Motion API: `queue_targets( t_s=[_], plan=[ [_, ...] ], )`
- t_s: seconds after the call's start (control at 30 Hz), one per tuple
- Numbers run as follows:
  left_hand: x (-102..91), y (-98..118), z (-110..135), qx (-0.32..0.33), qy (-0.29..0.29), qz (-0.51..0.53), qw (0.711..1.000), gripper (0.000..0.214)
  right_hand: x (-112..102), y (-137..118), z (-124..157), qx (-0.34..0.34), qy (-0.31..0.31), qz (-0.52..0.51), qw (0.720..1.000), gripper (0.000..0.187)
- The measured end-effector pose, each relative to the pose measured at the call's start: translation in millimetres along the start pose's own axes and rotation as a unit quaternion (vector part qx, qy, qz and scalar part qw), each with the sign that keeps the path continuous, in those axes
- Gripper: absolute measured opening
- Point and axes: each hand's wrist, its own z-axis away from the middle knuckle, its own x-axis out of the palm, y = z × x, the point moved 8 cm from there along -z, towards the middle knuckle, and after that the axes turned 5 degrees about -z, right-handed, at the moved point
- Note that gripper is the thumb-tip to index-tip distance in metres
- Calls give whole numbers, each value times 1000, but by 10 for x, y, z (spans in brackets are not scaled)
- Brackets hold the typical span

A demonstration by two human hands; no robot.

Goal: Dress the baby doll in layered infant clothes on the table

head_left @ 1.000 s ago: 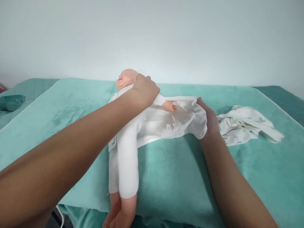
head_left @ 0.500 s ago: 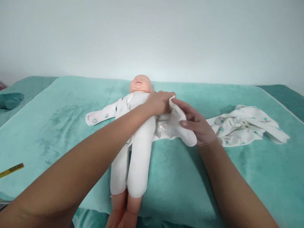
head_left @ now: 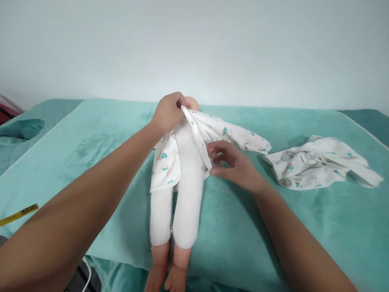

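Observation:
A baby doll point(head_left: 188, 194) with a white cloth body lies on its back, feet toward me. Around its torso is a white baby shirt point(head_left: 165, 162) with small green and pink prints, its front parted. Near the doll's neck my left hand point(head_left: 170, 111) pinches the upper edge of the shirt's right-hand front panel. That panel's snap band slants down across the doll's chest. My right hand point(head_left: 232, 162) is at the band's lower end, thumb and curled fingers apart, their tips against the edge. Most of the doll's head is hidden behind my left hand.
A second printed garment point(head_left: 322, 164) lies crumpled to the right on the green plush cover point(head_left: 304, 227). A yellow strip point(head_left: 20, 214) is at the left edge. A white cable point(head_left: 88, 273) shows at the lower left. A pale wall point(head_left: 194, 48) stands behind.
My left hand has moved left to the doll's neck with the shirt's panel edge. The panel now covers part of the chest, and my right hand has come left with its grip loosened.

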Motion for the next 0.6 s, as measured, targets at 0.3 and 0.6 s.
queue_targets(
  t_s=[0.3,0.6],
  plan=[
    [110,-91,251,-21,20,-6,1000,15,258,-332,57,-53,42,187,980,11],
    [-10,-392,318,-70,87,152,982,16,807,-667,133,-207,-25,144,967,12]
  ],
)
